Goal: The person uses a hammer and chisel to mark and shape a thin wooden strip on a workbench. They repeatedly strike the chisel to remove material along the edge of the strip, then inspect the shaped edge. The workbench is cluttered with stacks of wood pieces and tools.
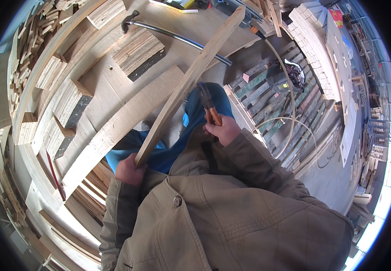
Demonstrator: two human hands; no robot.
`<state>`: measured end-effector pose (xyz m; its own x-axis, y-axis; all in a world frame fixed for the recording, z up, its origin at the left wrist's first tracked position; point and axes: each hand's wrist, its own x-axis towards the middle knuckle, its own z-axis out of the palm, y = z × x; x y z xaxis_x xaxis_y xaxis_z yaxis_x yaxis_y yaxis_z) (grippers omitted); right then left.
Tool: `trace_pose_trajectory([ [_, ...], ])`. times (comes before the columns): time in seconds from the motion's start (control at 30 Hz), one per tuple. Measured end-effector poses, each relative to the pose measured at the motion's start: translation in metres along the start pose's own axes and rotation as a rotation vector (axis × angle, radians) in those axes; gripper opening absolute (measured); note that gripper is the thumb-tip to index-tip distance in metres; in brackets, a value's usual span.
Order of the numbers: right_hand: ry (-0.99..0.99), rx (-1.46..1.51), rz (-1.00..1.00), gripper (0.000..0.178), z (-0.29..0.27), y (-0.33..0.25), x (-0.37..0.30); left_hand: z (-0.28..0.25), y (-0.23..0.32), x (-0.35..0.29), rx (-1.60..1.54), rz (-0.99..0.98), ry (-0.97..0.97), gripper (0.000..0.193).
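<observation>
My left hand is closed around the near end of a long wooden board, which slants up and away to the right across my lap. In my right hand is a pair of pliers with a dark head and orange handles. The head of the pliers points away from me, just right of the board and apart from it. Below both hands are my blue-trousered legs, partly hidden by the board.
Beyond the board lies a long-handled hammer on the work surface. Stacked plywood blocks and a wide plank are at the left, with a thin red stick. On the right are a slatted pallet and a looping hose.
</observation>
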<state>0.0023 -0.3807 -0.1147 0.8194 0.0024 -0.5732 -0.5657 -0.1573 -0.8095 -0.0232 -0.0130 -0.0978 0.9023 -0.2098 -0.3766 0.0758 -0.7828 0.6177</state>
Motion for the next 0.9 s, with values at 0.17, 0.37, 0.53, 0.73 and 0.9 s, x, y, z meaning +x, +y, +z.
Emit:
trace_pose_trajectory([
  [0.17, 0.053, -0.248, -0.089, 0.033, -0.002, -0.009, -0.01, 0.001, 0.003, -0.003, 0.002, -0.01, 0.007, 0.034],
  [0.37, 0.035, -0.584, -0.162, 0.035, -0.006, -0.027, -0.026, 0.0, 0.007, -0.008, 0.054, -0.005, 0.045, 0.035],
  [0.53, 0.047, -0.765, -0.201, 0.033, -0.007, -0.038, -0.03, -0.001, 0.012, -0.009, 0.072, 0.012, 0.067, 0.033],
  [0.73, 0.042, -0.803, -0.203, 0.033, -0.008, -0.038, -0.025, -0.001, 0.014, -0.01, 0.08, 0.02, 0.082, 0.031],
  [0.9, 0.073, -0.844, -0.215, 0.034, -0.006, -0.032, -0.022, 0.002, 0.011, -0.009, 0.081, 0.044, 0.111, 0.035],
])
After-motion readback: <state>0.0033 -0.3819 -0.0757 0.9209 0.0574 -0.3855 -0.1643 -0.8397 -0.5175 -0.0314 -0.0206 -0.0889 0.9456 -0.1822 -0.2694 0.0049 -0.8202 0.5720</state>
